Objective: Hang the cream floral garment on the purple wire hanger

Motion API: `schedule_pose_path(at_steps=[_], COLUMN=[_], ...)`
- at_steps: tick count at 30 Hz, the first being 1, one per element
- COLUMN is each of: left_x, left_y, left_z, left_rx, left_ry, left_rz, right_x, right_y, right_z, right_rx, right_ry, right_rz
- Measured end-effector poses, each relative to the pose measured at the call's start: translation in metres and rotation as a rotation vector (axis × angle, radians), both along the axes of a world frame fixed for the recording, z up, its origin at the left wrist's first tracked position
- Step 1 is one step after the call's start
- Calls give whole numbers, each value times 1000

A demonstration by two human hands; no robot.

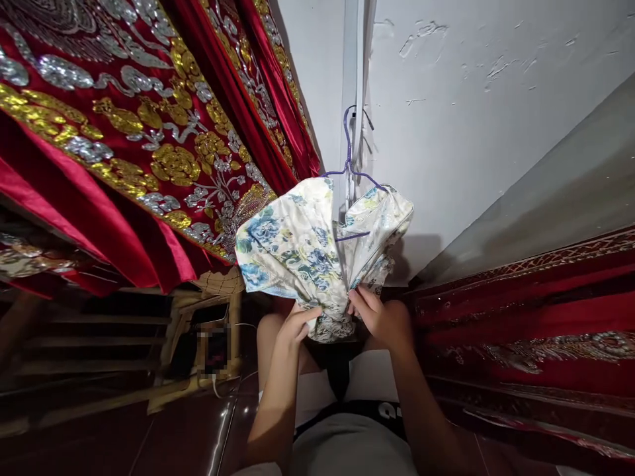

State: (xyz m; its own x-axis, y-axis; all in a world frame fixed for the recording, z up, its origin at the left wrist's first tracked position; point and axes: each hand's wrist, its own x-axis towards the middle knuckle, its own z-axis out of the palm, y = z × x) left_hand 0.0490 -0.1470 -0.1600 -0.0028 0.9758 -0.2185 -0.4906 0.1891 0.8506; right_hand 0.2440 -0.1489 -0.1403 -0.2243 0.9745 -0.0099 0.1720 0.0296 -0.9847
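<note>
A white cloth with blue and yellow flowers (pixel 297 244) hangs on a purple wire hanger (pixel 350 162) hooked on a pale vertical strip of the wall. My left hand (pixel 296 324) pinches the bunched lower part of the cloth from the left, fingers closed on it. At the cloth's lower right my right hand (pixel 380 317) grips the same bunch, fingers curled into the fabric. Both hands meet just under the hanger, in front of my lap.
Red drapes embroidered with gold and silver flowers (pixel 124 132) hang at the left, close to the cloth. A dark red patterned fabric (pixel 536 330) lies along the right. The white wall (pixel 471 119) is behind. A wooden frame (pixel 198 344) stands at lower left.
</note>
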Motion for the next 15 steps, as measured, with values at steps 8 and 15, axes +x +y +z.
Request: schedule_pose_path(at_steps=[8, 15], left_x=[18, 27], left_y=[2, 7], left_z=[5, -5], left_rx=[74, 28], left_ry=[205, 259], left_rz=[45, 270], right_x=[-7, 0], right_y=[-1, 2], right_z=[2, 10], right_rx=[106, -71], right_ry=[-189, 105], right_rz=[-51, -119])
